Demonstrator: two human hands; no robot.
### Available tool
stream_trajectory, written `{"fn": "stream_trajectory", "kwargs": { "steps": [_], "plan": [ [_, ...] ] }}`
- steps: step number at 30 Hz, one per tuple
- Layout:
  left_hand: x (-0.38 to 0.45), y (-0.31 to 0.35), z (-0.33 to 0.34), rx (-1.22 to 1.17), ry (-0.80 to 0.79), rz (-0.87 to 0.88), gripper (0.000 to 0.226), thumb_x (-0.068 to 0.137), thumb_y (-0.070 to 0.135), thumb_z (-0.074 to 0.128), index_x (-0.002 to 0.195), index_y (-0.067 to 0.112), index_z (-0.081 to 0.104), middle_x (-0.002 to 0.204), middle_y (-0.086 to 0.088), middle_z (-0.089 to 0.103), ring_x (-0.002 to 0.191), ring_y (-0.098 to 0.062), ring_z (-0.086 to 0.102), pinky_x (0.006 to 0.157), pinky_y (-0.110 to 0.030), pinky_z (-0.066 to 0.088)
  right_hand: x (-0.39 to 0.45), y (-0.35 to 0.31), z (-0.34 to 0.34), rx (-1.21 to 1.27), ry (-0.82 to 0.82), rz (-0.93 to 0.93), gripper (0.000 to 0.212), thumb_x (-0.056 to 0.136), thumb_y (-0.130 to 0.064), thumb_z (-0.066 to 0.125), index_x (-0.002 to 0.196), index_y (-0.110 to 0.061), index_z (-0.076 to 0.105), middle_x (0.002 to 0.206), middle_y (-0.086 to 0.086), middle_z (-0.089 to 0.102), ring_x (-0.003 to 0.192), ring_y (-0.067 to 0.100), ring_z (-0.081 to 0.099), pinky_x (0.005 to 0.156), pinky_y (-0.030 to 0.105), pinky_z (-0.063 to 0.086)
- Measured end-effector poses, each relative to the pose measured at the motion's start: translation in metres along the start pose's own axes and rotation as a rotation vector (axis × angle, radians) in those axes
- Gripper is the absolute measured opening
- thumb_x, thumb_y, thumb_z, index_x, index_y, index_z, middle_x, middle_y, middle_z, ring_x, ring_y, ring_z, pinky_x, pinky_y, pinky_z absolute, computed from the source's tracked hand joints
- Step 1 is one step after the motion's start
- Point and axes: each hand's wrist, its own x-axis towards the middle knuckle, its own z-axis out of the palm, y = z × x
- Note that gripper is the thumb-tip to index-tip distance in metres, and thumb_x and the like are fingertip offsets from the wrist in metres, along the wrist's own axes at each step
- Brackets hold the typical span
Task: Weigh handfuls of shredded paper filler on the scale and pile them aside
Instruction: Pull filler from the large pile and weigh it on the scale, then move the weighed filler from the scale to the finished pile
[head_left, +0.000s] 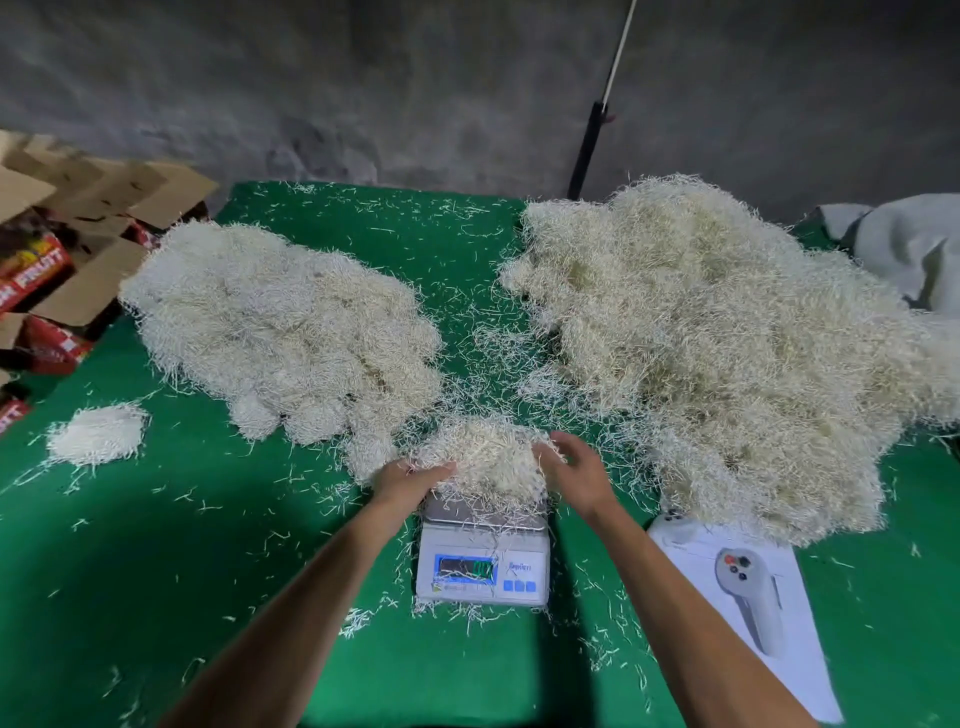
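A: Entry. Where did the handful (485, 457) sit?

B: On the pan of the scale (483, 551), heaped and overhanging the pan's rim on all visible sides. Loose strands trailed down over the display, which was partly hidden; reading not legible.

A: Hands?

B: The left hand (410, 480) was at the clump's left flank, fingers curled into the strands, gripping them. The right hand (574, 475) was at the right flank, fingers spread and relaxed, touching the shreds without closing on them. So the clump lay directly between the two hands, slightly ahead of both palms.

A: Long axis of the clump?

B: Weak. It was a rounded mound, a little wider left-to-right than front-to-back, so its longer dimension ran hand to hand. No definite pointing direction; individual strands lay every way.

A: Which hand was nearer the destination?

B: Judgement only: the pile at left (280, 332) showed rounded, handful-sized lumps along its near edge, which suggested weighed portions went there. The pile at right (727, 353) was larger and looser, likely stock. The left hand was nearer the lumpy pile, just beside its closest lump.

A: Risk?

B: Strands shedding onto the green cloth (156, 571) during a lift.
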Motion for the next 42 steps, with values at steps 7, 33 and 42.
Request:
{"fn": "stream_trajectory", "kwargs": {
  "steps": [7, 33, 42],
  "plan": [
    [-0.009, -0.051, -0.047, -0.148, -0.29, 0.153, 0.098, 0.075, 0.046, 0.086, 0.152, 0.013, 0.035, 0.141, -0.009, 0.056, 0.12, -0.022, 0.06, 0.101, -0.042, 0.05, -0.04, 0.075, 0.011, -0.028, 0.137, 0.186, 0.069, 0.108, -0.058, 0.019, 0.149, -0.011, 0.05, 0.15, 0.011, 0.053, 0.14, 0.029, 0.047, 0.12, 0.049, 0.033],
    [-0.018, -0.145, -0.05, -0.799, -0.095, -0.076, 0.076, 0.099, 0.062, 0.044, 0.144, 0.001, 0.045, 0.125, -0.013, 0.071, 0.115, -0.024, 0.069, 0.099, -0.035, 0.05, -0.089, 0.123, 0.056, -0.185, 0.263, 0.024, 0.054, 0.112, -0.038, 0.027, 0.154, -0.006, 0.042, 0.158, 0.008, 0.045, 0.146, 0.023, 0.041, 0.122, 0.042, 0.032],
    [-0.013, -0.104, -0.035, -0.527, -0.157, 0.033, 0.07, 0.099, 0.059, 0.047, 0.144, 0.006, 0.046, 0.136, -0.012, 0.063, 0.115, -0.022, 0.067, 0.096, -0.035, 0.054, -0.067, 0.082, 0.04, -0.025, 0.3, 0.099, 0.056, 0.106, -0.06, 0.025, 0.103, -0.015, 0.059, 0.098, 0.001, 0.065, 0.094, 0.017, 0.061, 0.089, 0.04, 0.052]
  ]
}}
